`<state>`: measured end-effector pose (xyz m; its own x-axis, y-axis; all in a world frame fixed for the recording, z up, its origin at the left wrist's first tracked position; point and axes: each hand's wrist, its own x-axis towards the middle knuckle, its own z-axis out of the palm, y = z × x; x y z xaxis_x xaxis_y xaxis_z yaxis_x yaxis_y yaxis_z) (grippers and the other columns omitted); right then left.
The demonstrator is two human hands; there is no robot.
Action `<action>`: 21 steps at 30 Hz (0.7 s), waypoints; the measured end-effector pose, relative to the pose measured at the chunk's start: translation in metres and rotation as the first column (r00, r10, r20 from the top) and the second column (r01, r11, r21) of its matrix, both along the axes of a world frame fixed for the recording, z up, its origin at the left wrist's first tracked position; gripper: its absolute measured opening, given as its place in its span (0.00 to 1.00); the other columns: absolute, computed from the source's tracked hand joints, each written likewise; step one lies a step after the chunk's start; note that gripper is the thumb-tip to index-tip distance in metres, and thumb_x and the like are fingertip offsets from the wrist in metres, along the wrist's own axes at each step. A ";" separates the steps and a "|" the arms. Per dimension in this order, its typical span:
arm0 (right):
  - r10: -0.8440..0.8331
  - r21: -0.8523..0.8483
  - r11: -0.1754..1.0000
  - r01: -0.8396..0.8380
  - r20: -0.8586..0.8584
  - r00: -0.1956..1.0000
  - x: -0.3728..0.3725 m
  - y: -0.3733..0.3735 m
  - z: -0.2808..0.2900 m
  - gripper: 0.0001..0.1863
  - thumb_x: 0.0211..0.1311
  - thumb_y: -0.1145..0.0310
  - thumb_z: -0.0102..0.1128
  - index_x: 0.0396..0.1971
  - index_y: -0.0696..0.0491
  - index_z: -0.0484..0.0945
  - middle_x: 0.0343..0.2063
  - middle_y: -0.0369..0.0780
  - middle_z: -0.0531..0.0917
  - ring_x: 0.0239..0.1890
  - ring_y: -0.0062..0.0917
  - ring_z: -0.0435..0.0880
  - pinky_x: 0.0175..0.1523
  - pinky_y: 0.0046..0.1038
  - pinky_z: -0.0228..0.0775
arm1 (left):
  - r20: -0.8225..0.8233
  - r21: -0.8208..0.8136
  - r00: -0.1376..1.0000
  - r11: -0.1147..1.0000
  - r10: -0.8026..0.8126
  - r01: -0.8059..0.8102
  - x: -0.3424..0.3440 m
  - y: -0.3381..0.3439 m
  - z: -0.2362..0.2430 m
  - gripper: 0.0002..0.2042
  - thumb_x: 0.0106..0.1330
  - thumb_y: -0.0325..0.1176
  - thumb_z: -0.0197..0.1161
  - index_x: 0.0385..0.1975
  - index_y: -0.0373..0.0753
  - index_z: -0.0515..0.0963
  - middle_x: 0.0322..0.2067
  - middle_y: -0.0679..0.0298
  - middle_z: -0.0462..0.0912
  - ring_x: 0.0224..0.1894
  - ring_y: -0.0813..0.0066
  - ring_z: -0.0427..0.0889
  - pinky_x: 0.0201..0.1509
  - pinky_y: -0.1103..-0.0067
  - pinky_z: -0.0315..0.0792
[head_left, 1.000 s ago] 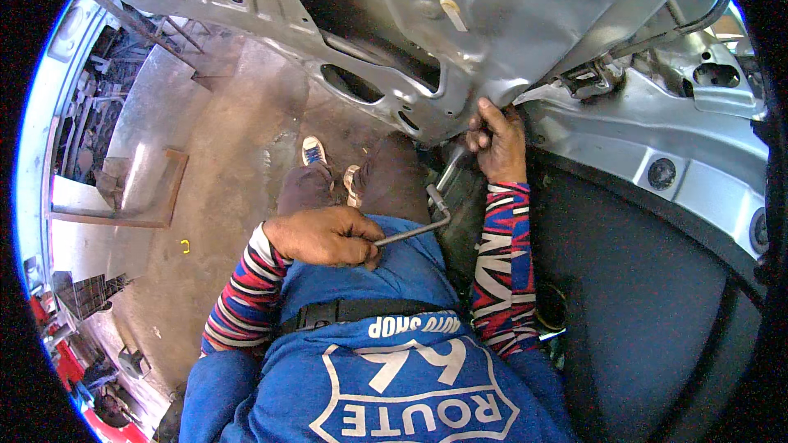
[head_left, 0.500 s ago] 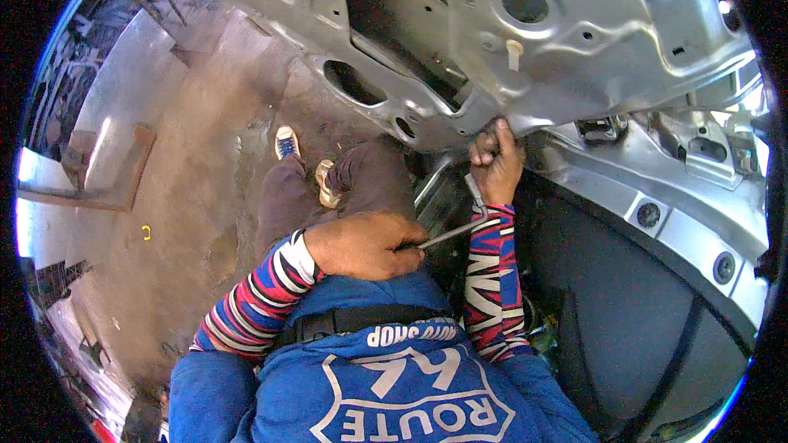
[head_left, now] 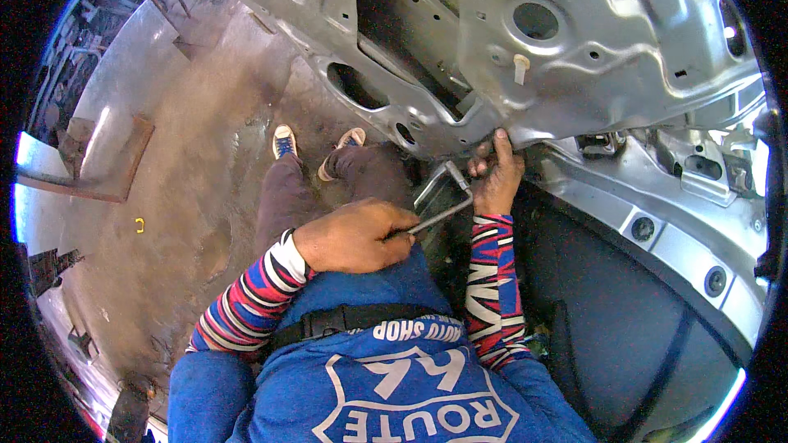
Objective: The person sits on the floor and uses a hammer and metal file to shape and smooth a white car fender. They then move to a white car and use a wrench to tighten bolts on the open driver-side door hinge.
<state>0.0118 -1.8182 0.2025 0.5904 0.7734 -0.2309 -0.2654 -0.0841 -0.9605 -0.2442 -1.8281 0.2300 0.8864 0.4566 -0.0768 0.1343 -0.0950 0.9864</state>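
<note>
My left hand (head_left: 357, 235) is closed around the handle of an L-shaped socket wrench (head_left: 443, 215). The wrench's bent end, with the socket, points up beside my right wrist and touches nothing I can make out. My right hand (head_left: 497, 180) is raised to the lower edge of a bare silver car door (head_left: 607, 86), below its large round hole. One fingertip presses on that edge while the other fingers curl in. Whatever they pinch, if anything, is hidden. A pale plastic piece (head_left: 520, 70) sticks out of the door above this hand.
Silver car body (head_left: 657, 238) with round plugs runs down the right, next to a large dark panel (head_left: 632, 312). A rusty angled metal frame (head_left: 123, 172) stands on the left. A small yellow clip-shaped piece (head_left: 139, 225) lies on the stained concrete floor (head_left: 189, 197).
The wrench's socket end has swung up and left, away from my right forearm. My left hand has shifted slightly left. My right foot has stepped forward; my right hand stays at the door edge.
</note>
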 end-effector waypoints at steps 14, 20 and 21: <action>0.033 0.062 0.998 -0.025 -0.125 0.992 0.011 0.000 -0.003 0.09 0.60 0.65 0.67 0.30 0.51 0.75 0.18 0.32 0.73 0.14 0.16 0.68 0.19 0.21 0.59 | -0.029 0.001 0.999 1.000 0.028 -0.028 0.009 -0.017 0.018 0.14 0.68 0.34 0.54 0.45 0.29 0.76 0.33 0.38 0.80 0.38 0.41 0.80 0.43 0.61 0.73; 0.219 -0.011 0.975 -0.220 -0.073 0.973 0.030 -0.009 -0.009 0.19 0.66 0.51 0.56 0.30 0.54 0.75 0.26 0.42 0.81 0.16 0.23 0.73 0.23 0.24 0.65 | -0.003 -0.059 1.000 0.998 0.008 -0.008 0.032 -0.020 0.038 0.14 0.71 0.33 0.51 0.47 0.28 0.74 0.31 0.40 0.79 0.36 0.46 0.80 0.43 0.64 0.72; 0.290 0.076 0.957 -0.281 -0.168 0.942 0.034 -0.011 -0.012 0.20 0.67 0.50 0.53 0.29 0.53 0.75 0.27 0.44 0.81 0.17 0.25 0.73 0.24 0.25 0.66 | -0.008 -0.080 1.000 0.997 -0.002 0.001 0.037 -0.021 0.041 0.14 0.71 0.33 0.50 0.46 0.28 0.74 0.30 0.41 0.78 0.35 0.48 0.80 0.42 0.64 0.72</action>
<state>0.0461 -1.8289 0.1901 0.2966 0.9169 -0.2672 -0.4023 -0.1338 -0.9057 -0.2071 -1.8487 0.2706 0.8863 0.4471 -0.1206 0.1427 -0.0158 0.9896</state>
